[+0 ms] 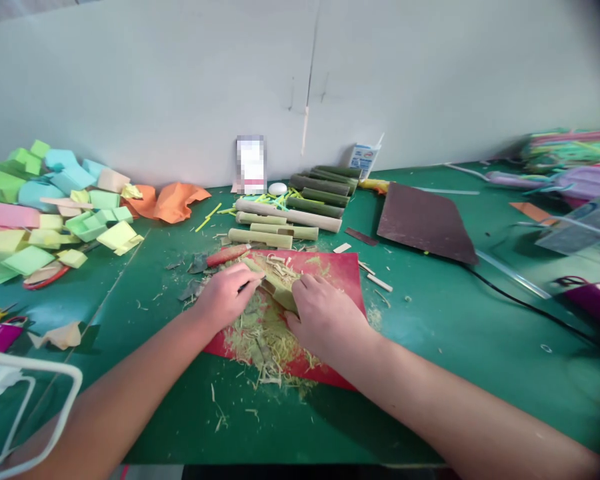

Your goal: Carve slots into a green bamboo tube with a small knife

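Note:
A green bamboo tube (284, 298) with a notch cut in its side lies at a slant over a red mat (347, 273). My right hand (325, 310) wraps round its near right end. At the notch, my left hand (230, 291) is closed in a pinch; a small dark bit shows between its fingers, too little to name. Pale shavings (265, 347) cover much of the mat around and below both hands. Just beyond my left hand lies a red handle-like piece (229, 255).
Several cut bamboo tubes (315, 220) lie in rows behind the mat, near a phone (251, 163) and a drink carton (364, 160). Folded paper pieces (75, 213) heap up at left. A dark brown board (425, 223) and a black cable (525, 300) are at right.

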Tool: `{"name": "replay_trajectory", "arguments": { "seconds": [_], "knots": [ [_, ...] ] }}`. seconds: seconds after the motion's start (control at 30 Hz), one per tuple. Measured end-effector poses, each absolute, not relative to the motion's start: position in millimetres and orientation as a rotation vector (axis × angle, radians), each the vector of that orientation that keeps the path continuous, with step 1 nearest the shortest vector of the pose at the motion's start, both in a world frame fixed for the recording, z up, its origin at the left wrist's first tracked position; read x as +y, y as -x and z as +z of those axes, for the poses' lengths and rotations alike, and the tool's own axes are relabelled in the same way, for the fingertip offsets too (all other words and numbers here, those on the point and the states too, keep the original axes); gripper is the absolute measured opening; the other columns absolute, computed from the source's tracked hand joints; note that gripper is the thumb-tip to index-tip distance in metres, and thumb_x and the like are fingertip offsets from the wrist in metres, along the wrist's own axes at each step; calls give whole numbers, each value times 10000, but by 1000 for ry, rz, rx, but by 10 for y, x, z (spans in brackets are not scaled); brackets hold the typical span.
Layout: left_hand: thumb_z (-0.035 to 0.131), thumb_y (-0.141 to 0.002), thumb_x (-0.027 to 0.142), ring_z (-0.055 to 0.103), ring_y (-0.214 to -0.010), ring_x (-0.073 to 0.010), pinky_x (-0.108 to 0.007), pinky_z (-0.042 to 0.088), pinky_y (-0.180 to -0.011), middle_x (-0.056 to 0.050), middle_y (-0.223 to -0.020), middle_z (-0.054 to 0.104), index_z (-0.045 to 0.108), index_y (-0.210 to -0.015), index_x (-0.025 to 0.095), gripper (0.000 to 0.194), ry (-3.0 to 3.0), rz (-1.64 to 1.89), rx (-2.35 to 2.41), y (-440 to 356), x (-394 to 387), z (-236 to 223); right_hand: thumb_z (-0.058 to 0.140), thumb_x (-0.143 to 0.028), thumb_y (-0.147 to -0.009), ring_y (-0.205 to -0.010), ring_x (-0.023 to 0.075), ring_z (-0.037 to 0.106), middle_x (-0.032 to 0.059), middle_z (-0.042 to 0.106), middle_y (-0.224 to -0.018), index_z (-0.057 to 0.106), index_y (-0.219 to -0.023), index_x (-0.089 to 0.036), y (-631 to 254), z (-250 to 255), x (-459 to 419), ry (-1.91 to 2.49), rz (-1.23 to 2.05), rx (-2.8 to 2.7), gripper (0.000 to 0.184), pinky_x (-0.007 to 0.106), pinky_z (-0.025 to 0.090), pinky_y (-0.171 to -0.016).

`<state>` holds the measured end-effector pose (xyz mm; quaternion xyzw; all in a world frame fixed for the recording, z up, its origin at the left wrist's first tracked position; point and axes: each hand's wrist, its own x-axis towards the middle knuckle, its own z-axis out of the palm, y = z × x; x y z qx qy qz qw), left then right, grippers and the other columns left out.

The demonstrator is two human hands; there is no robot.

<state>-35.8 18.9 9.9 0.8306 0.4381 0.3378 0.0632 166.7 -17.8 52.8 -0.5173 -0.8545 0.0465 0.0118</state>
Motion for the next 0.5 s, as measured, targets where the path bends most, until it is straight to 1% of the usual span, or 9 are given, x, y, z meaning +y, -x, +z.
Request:
{"name": "replay_trajectory", "arguments": {
  "seconds": [0.13, 0.23, 0.37, 0.5],
  "knots": [
    [508, -865, 210, 615, -793, -176, -322, 494, -755, -63, -821, 650, 671, -863, 163, 169, -2498, 1099, 1420, 335, 180, 97, 507, -261, -811, -903, 242, 559, 130, 596, -932, 605, -944, -118, -1668, 538, -182, 1633, 154, -2651, 218, 333, 416, -754],
    [505, -867, 208, 610, -765, -160, -299, 494, -728, -56, -823, 645, 666, -910, 167, 171, -2495, 995, 1361, 330, 156, 89, 518, -257, -802, -902, 236, 562, 126, 598, -937, 598, -950, -128, -1670, 544, -191, 1631, 182, -2656, 213, 324, 419, -750],
    [509, -866, 225, 604, -779, -169, -318, 485, -749, -57, -809, 644, 669, -852, 169, 170, -2480, 1086, 1451, 404, 200, 74, 520, -285, -809, -890, 233, 568, 118, 602, -932, 602, -922, -139, -1674, 528, -191, 1622, 132, -2641, 201, 319, 423, -747],
    [516, -860, 214, 612, -799, -172, -314, 488, -755, -64, -828, 651, 668, -875, 162, 161, -2473, 1110, 1443, 463, 262, 69, 492, -337, -825, -822, 231, 587, 108, 606, -886, 605, -891, -133, -1686, 510, -171, 1594, 121, -2651, 242, 324, 439, -691]
  ]
}}
